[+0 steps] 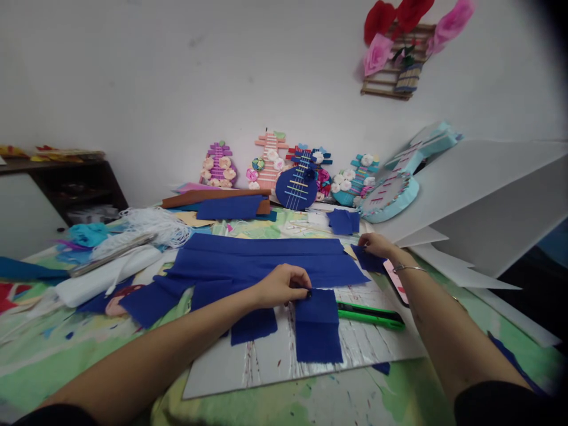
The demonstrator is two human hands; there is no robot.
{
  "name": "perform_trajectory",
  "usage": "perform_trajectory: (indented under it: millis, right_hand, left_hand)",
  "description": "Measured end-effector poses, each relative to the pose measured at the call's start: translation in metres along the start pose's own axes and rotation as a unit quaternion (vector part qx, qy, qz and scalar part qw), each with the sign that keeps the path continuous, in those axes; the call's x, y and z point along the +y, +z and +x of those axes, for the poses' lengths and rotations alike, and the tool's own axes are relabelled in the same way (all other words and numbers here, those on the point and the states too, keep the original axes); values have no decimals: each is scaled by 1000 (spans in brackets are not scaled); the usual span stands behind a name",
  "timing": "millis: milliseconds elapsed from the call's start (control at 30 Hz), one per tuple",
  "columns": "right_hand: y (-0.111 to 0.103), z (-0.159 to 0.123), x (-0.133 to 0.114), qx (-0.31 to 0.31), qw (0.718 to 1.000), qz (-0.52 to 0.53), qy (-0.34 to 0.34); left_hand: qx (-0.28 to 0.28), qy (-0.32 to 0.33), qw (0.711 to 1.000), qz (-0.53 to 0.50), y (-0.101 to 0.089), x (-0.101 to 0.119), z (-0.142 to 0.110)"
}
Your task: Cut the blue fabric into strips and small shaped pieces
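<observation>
With finger and thumb closed, my left hand [284, 285] pinches the top left corner of a blue fabric rectangle [318, 331] lying on a scored white board [266, 371]. Farther right, my right hand [377, 244] holds a small dark blue fabric piece [368, 259] near the board's back right corner. A green utility knife [370, 315] lies beside the rectangle and partly under it. Behind my left hand spreads a large blue cloth [266, 257]. Another blue scrap [254, 326] lies under my left forearm.
Decorated lute-shaped crafts [296, 186] lean along the wall. White cords [155, 225] and a white roll [106, 275] lie at left. Large white sheets [479, 195] jut in from the right, close to my right arm. A pink-screened phone [394, 283] lies by my right wrist.
</observation>
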State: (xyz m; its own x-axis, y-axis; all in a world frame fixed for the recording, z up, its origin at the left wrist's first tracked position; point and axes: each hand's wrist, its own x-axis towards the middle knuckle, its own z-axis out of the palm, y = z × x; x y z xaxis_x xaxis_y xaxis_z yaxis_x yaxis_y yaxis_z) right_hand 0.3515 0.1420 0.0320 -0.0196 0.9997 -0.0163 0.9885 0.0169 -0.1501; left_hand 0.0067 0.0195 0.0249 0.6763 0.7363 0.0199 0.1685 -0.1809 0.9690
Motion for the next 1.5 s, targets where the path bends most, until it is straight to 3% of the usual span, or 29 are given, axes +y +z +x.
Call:
perform_trajectory:
  millis: [167, 367, 633, 800, 1033, 1267, 1500]
  right_hand:
    - [8, 2, 0, -13, 998, 59, -19]
    - [1, 2, 1, 25, 985, 162, -46]
    - [-35, -5, 7, 126, 921, 360, -75]
    - [-39, -13, 3, 125, 903, 405, -68]
    - [-22, -7, -4, 151, 919, 365, 0]
    - [-5, 0, 5, 176, 953, 199, 148]
    - [7, 3, 2, 200, 937, 80, 275]
  left_hand:
    - [0, -3, 1000, 2, 0, 0, -2]
    - [-2, -16, 1000, 5, 0, 4, -4]
    - [-11, -12, 1000, -4, -1, 7, -6]
    - [-12, -7, 1000, 0, -2, 8, -8]
    - [-5, -7, 1000, 3, -6, 9, -10]
    - [-6, -12, 1000, 3, -7, 8, -10]
    - [-6, -17, 1000, -7, -7, 8, -9]
